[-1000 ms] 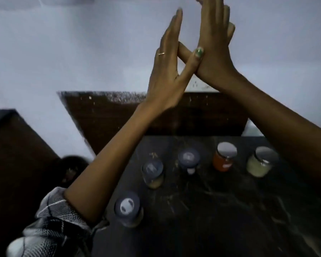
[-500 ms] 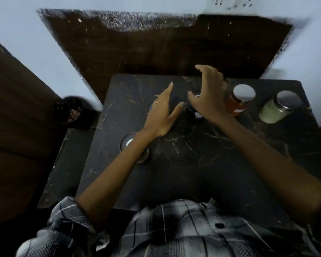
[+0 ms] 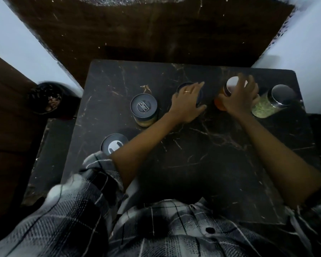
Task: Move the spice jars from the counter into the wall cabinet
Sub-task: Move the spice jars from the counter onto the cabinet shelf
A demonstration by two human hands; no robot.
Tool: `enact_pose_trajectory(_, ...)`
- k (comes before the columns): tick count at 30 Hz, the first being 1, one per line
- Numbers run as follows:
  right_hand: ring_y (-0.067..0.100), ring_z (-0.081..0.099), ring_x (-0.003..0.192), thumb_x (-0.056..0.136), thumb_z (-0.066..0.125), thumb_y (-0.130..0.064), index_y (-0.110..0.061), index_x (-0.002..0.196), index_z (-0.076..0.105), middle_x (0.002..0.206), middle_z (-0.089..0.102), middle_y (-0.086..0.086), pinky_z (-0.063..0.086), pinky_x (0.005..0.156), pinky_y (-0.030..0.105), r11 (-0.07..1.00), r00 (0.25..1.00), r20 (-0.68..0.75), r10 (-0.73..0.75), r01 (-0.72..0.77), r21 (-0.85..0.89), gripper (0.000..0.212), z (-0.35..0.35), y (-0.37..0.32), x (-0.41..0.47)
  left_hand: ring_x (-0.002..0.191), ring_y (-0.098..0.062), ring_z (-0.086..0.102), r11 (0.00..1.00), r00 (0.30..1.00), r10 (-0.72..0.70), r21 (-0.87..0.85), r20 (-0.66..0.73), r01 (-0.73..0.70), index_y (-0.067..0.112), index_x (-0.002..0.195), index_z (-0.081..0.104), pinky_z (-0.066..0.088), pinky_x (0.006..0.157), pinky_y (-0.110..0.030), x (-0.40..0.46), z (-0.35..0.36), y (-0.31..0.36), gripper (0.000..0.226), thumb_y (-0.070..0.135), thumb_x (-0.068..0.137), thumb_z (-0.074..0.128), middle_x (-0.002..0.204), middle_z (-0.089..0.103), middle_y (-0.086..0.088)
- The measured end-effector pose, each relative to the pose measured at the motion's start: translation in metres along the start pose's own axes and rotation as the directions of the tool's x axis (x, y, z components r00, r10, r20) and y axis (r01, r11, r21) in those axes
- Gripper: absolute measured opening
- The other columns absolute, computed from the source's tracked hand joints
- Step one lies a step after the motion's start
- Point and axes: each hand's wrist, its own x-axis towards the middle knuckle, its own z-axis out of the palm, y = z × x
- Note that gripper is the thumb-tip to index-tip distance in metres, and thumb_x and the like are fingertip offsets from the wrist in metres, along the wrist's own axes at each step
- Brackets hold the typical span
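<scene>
Both hands are down on jars right now, so this looks like the grab step, two at a time. The left hand [image 3: 186,102] sits on a dark-lidded jar [image 3: 183,85] at upper centre of the frame, fingers [image 3: 198,86] draped over the lid and thumb round the near side. It looks like a grip, though the jar is mostly hidden under the hand. The right hand [image 3: 240,98] has its fingers curled over the orange jar [image 3: 220,104] with the pale lid, upper right, gripping from above.

If it were me, I'd get the fingers down onto the glass body, not just the lid. Top grips on smooth lids can slip or loosen a cap on the way up to the cabinet, which isn't in view here. Lift straight up, too, since the green jar [image 3: 263,108] sits just beside the right hand and would tip easily.

Two more jars wait left of centre: a flat black-lidded one [image 3: 144,107] with pale powder, and a grey-lidded one [image 3: 113,144] partly behind the left forearm. All five are squat glass cylinders. The green one has a shiny metal lid. The tabletop [image 3: 202,154] is dark veined stone, likely slick.
</scene>
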Motion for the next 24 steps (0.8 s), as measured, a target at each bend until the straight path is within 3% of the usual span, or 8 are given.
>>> enact_pose_trajectory(3,0.041,0.006,0.143,0.08,0.066,-0.037,-0.018,0.142,0.028,0.156,0.008,0.018,0.012,0.113,0.059,0.995,0.996,0.034,0.079,-0.081,0.062,0.075,0.009,0.011,0.012,0.145,-0.028,0.014,0.99,0.998,0.03,0.138,0.049,-0.037,0.02,0.151,0.013,0.01,0.116,-0.055,0.024,0.015,0.007,0.078,0.043,0.088,0.055,0.158,0.019,-0.006)
enact_pose_trajectory(6,0.036,0.019,0.141,0.079,0.065,-0.039,-0.013,0.134,0.036,0.151,0.02,0.022,0.022,0.111,0.057,0.982,0.996,-0.005,0.089,-0.087,0.165,0.067,0.018,0.018,0.02,0.145,-0.027,0.016,0.974,0.991,0.081,0.202,0.102,-0.101,0.015,0.151,0.012,0.004,0.117,-0.049,0.044,0.029,0.014,0.08,0.043,0.088,0.054,0.158,0.018,-0.008)
enact_pose_trajectory(9,0.029,0.041,0.125,0.078,0.066,-0.039,-0.005,0.123,0.042,0.134,0.042,0.016,0.038,0.103,0.041,0.969,0.995,-0.091,0.047,-0.023,0.247,0.061,0.022,0.021,0.024,0.144,-0.025,0.022,0.969,0.982,0.1,0.21,0.159,-0.132,0.012,0.151,0.01,0.001,0.118,-0.049,0.06,0.038,0.02,0.08,0.043,0.09,0.051,0.157,0.022,-0.009)
enact_pose_trajectory(11,0.025,0.048,0.115,0.077,0.068,-0.041,-0.003,0.119,0.044,0.126,0.046,0.015,0.041,0.092,0.031,0.953,0.99,-0.131,0.059,-0.016,0.303,0.062,0.025,0.023,0.024,0.143,-0.024,0.024,0.967,0.972,0.105,0.205,0.208,-0.149,0.01,0.15,0.009,-0.002,0.118,-0.05,0.067,0.042,0.025,0.079,0.044,0.091,0.049,0.156,0.026,-0.009)
enact_pose_trajectory(14,0.025,0.051,0.109,0.072,0.073,-0.039,-0.001,0.116,0.045,0.121,0.048,0.016,0.042,0.085,0.028,0.937,0.98,-0.172,0.098,-0.032,0.349,0.064,0.027,0.024,0.026,0.144,-0.022,0.024,0.964,0.962,0.11,0.207,0.249,-0.164,0.008,0.15,0.008,-0.006,0.117,-0.051,0.069,0.045,0.03,0.079,0.046,0.092,0.046,0.154,0.029,-0.008)
enact_pose_trajectory(18,0.019,0.05,0.108,0.067,0.074,-0.04,-0.005,0.116,0.044,0.12,0.05,0.013,0.047,0.084,0.027,0.914,0.971,-0.215,0.1,-0.004,0.407,0.067,0.022,0.025,0.025,0.142,-0.024,0.027,0.987,0.973,0.099,0.104,0.209,-0.123,0.007,0.149,0.01,-0.006,0.117,-0.051,0.063,0.042,0.035,0.081,0.048,0.091,0.049,0.153,0.032,-0.011)
enact_pose_trajectory(21,0.015,0.049,0.107,0.065,0.07,-0.047,-0.009,0.117,0.043,0.12,0.051,0.01,0.037,0.076,0.019,0.926,0.978,-0.206,0.039,0.043,0.376,0.071,0.01,0.016,0.028,0.141,-0.025,0.029,0.997,0.982,0.076,0.01,0.171,-0.079,0.008,0.15,0.008,-0.003,0.118,-0.053,0.061,0.033,0.034,0.089,0.051,0.087,0.054,0.152,0.033,-0.011)
enact_pose_trajectory(24,0.018,0.049,0.111,0.064,0.075,-0.047,-0.011,0.12,0.041,0.122,0.05,0.01,0.036,0.08,0.018,0.916,0.97,-0.236,-0.053,0.141,0.377,0.075,-0.015,-0.004,0.03,0.141,-0.025,0.031,0.996,0.996,0.057,-0.065,0.075,-0.053,0.011,0.15,0.006,0.002,0.117,-0.054,0.056,0.012,0.039,0.096,0.055,0.083,0.059,0.153,0.033,-0.007)
